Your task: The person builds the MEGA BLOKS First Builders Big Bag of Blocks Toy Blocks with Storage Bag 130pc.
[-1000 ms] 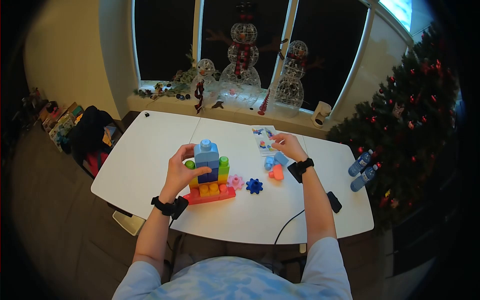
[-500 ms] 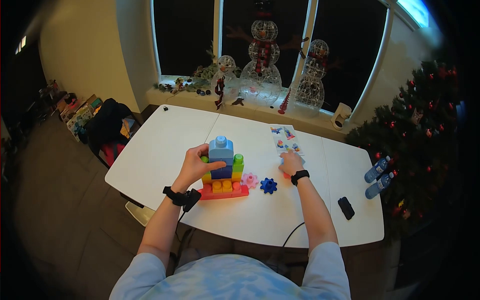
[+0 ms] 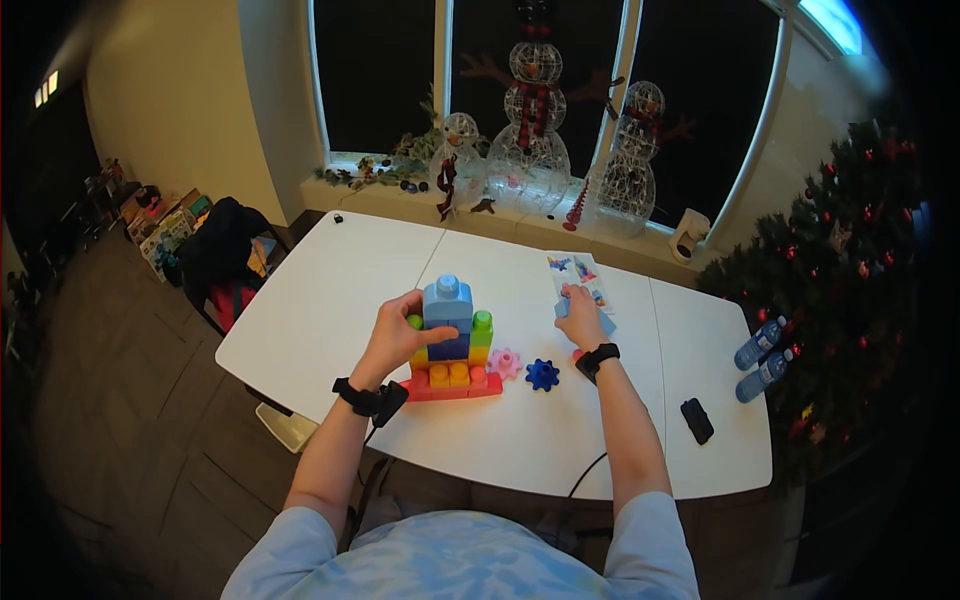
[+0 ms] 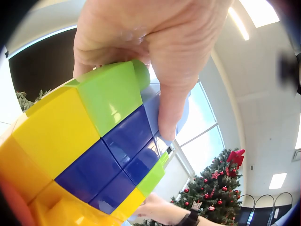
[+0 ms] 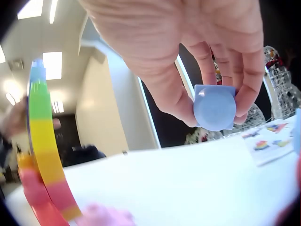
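A tower of toy building blocks [image 3: 447,345] stands on a red base [image 3: 455,391], with yellow, dark blue and green blocks below a light blue block [image 3: 447,297] at its top. My left hand [image 3: 393,335] grips the tower near the top, thumb across its front and fingers behind. In the left wrist view, the thumb [image 4: 171,110] presses a light blue face above the dark blue blocks [image 4: 123,146]. Between thumb and fingers, my right hand [image 3: 580,323] pinches a light blue block [image 5: 214,107], raised above the table in the right wrist view.
Right of the tower lie a pink gear [image 3: 506,364] and a dark blue gear [image 3: 542,375]. A picture sheet [image 3: 588,272] lies beyond the right hand, near another light blue block [image 3: 606,322]. A phone [image 3: 697,421] and two water bottles [image 3: 763,375] are at the table's right.
My right hand has reached down to the loose blocks and picked up a light blue one. The left hand keeps its grip on the tower. The head view has shifted.
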Available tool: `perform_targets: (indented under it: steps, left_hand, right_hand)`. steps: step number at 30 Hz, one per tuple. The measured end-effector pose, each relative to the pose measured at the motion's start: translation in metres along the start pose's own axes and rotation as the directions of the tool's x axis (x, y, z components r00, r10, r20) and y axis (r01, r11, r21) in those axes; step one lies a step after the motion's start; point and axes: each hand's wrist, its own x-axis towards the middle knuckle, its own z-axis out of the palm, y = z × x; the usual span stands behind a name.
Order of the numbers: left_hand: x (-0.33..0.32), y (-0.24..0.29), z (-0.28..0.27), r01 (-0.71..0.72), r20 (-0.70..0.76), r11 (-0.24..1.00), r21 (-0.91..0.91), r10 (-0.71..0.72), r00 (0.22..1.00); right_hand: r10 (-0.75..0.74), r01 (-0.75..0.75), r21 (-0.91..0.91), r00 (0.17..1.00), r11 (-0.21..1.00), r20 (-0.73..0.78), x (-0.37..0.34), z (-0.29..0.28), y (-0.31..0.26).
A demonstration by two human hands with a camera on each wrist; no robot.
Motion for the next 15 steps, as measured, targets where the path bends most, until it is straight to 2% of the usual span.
perform_targets:
  steps: [1,3,4,6,7,9,10,12,13,15]
  left_hand:
    - [0.000,0.002,0.000,-0.005,0.000,1.000,0.006,0.005,1.000]
    - [-0.003,0.009,0.002,-0.027,-0.009,0.999,-0.019,0.027,1.000]
    - [-0.003,0.010,0.002,-0.048,-0.020,0.998,-0.044,0.048,0.999]
    - [-0.002,0.005,0.004,-0.027,-0.025,0.997,-0.066,0.026,0.999]
    - [-0.002,0.003,0.004,-0.006,-0.031,0.996,-0.088,0.003,1.000]
    - [-0.002,0.003,0.005,0.010,-0.034,0.993,-0.114,-0.014,0.999]
    - [-0.003,0.003,0.005,0.023,-0.036,0.990,-0.141,-0.028,0.999]
    - [-0.003,0.005,0.006,0.027,-0.035,0.989,-0.144,-0.033,0.999]
    - [-0.003,0.005,0.006,0.030,-0.036,0.988,-0.149,-0.035,0.999]
    - [-0.003,0.005,0.006,0.021,-0.029,0.987,-0.157,-0.026,0.999]
  right_hand:
    - [0.000,0.000,0.000,1.000,1.000,-0.001,0.009,-0.013,-0.010]
    - [0.055,-0.070,0.298,0.997,0.952,0.059,0.028,-0.044,-0.044]
    - [0.056,-0.071,0.298,0.997,0.952,0.059,0.032,-0.062,-0.065]
    - [-0.018,-0.042,0.567,0.995,0.822,0.100,0.036,-0.099,-0.112]
    - [-0.018,-0.044,0.568,0.994,0.822,0.103,0.039,-0.110,-0.129]
    - [-0.207,0.055,0.682,0.968,0.729,0.143,0.042,-0.126,-0.159]
    - [-0.205,0.053,0.684,0.968,0.728,0.144,0.040,-0.136,-0.175]
    - [-0.392,0.292,0.525,0.916,0.800,0.088,0.037,-0.152,-0.204]
    - [-0.390,0.289,0.525,0.917,0.800,0.088,0.037,-0.155,-0.214]
    - [-0.504,0.388,0.487,0.854,0.782,0.128,0.038,-0.156,-0.228]
